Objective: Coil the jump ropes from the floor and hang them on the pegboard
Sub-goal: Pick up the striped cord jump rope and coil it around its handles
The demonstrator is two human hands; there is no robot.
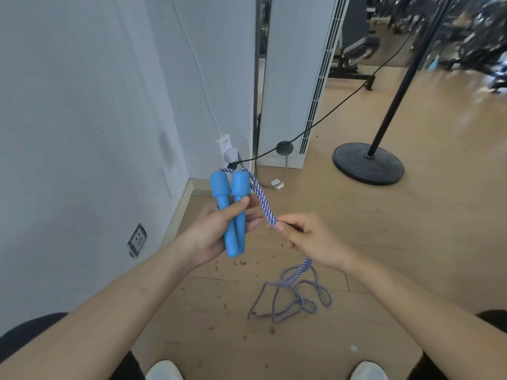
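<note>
The left grip [214, 231] is curled round both blue handles [231, 215], held side by side and upright, with the thumb across their front. The right grip [312, 239] pinches the doubled purple-and-white jump rope [264, 205] just right of the handles. Below that hand the cord hangs to a loose tangle on the wooden floor [384, 242] — right of centre, nearer than the black stand base [354, 165].

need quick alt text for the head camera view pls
A person's left hand grips two blue handles side by side, while the right hand pinches the purple-and-white jump rope running from their tops. The rest of the rope hangs down into loose loops on a wooden floor beside a white wall.
</note>
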